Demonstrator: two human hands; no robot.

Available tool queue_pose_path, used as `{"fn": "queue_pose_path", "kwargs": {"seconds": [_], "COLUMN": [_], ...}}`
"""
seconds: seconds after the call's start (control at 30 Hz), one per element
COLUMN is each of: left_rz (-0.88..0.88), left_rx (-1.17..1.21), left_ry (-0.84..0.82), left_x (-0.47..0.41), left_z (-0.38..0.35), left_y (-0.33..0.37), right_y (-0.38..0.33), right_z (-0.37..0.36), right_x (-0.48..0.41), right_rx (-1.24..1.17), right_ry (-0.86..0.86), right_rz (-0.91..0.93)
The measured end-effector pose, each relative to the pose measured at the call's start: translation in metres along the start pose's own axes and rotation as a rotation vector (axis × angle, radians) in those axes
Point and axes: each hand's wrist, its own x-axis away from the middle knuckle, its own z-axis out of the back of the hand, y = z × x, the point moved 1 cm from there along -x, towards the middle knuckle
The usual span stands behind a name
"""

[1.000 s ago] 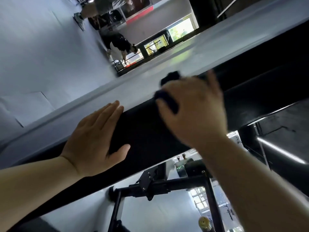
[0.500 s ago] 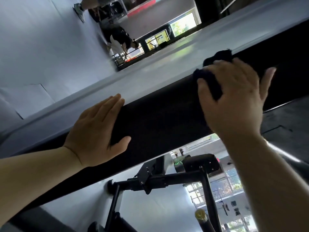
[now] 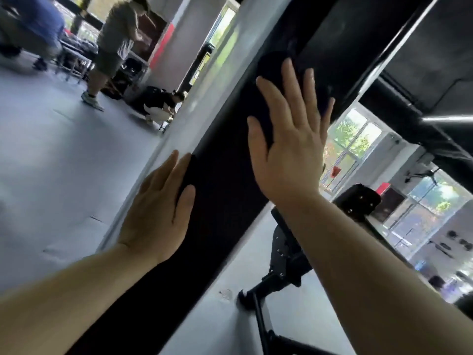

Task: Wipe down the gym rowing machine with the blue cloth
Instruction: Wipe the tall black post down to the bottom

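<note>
The dark, bunched blue cloth, which reads almost black in this light, lies under your right hand. That hand is flat, palm down, with all 5 fingers straight and fanned apart; they press the cloth and curl round nothing. The cloth shows just beyond your fingertips and again in the gap between your thumb and forefinger; the rest is hidden beneath your palm.

Cloth and hand sit on the long black padded rail of the rowing machine, which runs diagonally from below your wrists to past your fingertips. Your left hand rests flat on the same rail, nearer you than the right and apart from the cloth. Its fingers are straight and close together, the thumb is out to the side, and it holds nothing.

You have 1 cloth, 1 rail and 2 hands on it. Below your right forearm stands 1 black metal frame on the pale grey floor. Beyond your left fingertips there are 3 people: 1 standing, 1 crouching and 1 blurred at the edge.
</note>
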Motion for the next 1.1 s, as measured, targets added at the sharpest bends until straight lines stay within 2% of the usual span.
{"fn": "queue_pose_path", "kwargs": {"seconds": [0.03,0.1,0.17,0.23,0.27,0.37,0.43,0.5,0.63,0.67,0.7,0.8,0.83,0.9,1.0,1.1], "left_rz": [0.011,0.032,0.012,-0.013,-0.02,-0.017,0.02,0.036,-0.036,-0.105,-0.186,-0.549,-0.701,-0.906,-1.09,-1.241], "left_rx": [0.058,0.165,0.182,0.163,0.153,0.119,0.158,0.168,0.025,-0.036,-0.093,-0.265,-0.335,-0.482,-0.644,-0.686], "left_ry": [-0.017,-0.062,-0.108,-0.171,-0.205,-0.303,-0.336,-0.346,-0.231,-0.191,-0.155,-0.052,-0.03,-0.012,-0.003,0.001], "left_x": [-0.003,-0.008,-0.012,-0.013,-0.013,-0.014,-0.018,-0.025,-0.031,-0.034,-0.039,-0.068,-0.079,-0.099,-0.112,-0.109], "left_z": [-0.002,0.0,0.004,0.011,0.015,0.024,0.035,0.045,0.049,0.047,0.045,0.04,0.036,0.023,0.007,0.003], "left_y": [0.001,-0.004,-0.01,-0.011,-0.01,-0.012,-0.01,-0.002,0.01,0.016,0.024,0.062,0.074,0.093,0.104,0.101], "right_y": [-0.008,-0.024,-0.031,-0.025,-0.02,0.003,0.001,-0.02,-0.068,-0.066,-0.059,-0.011,0.003,0.008,-0.03,-0.052], "right_z": [-0.005,-0.015,-0.019,-0.017,-0.014,-0.004,-0.003,-0.015,-0.031,-0.031,-0.03,-0.02,-0.017,-0.021,-0.037,-0.037], "right_x": [0.02,0.071,0.11,0.108,0.093,0.033,0.023,0.06,0.167,0.17,0.159,0.084,0.063,0.052,0.102,0.129], "right_rx": [-0.012,-0.018,0.036,0.078,0.09,0.026,-0.056,-0.084,-0.013,-0.039,-0.092,-0.481,-0.675,-0.949,-0.907,-0.929], "right_ry": [-0.019,-0.119,-0.226,-0.26,-0.225,-0.017,0.062,0.022,-0.213,-0.193,-0.114,0.239,0.317,0.396,0.319,0.244], "right_rz": [0.021,0.179,0.363,0.458,0.425,0.021,-0.136,-0.102,0.086,0.028,-0.12,-0.812,-0.958,-1.07,-1.144,-1.305]}}
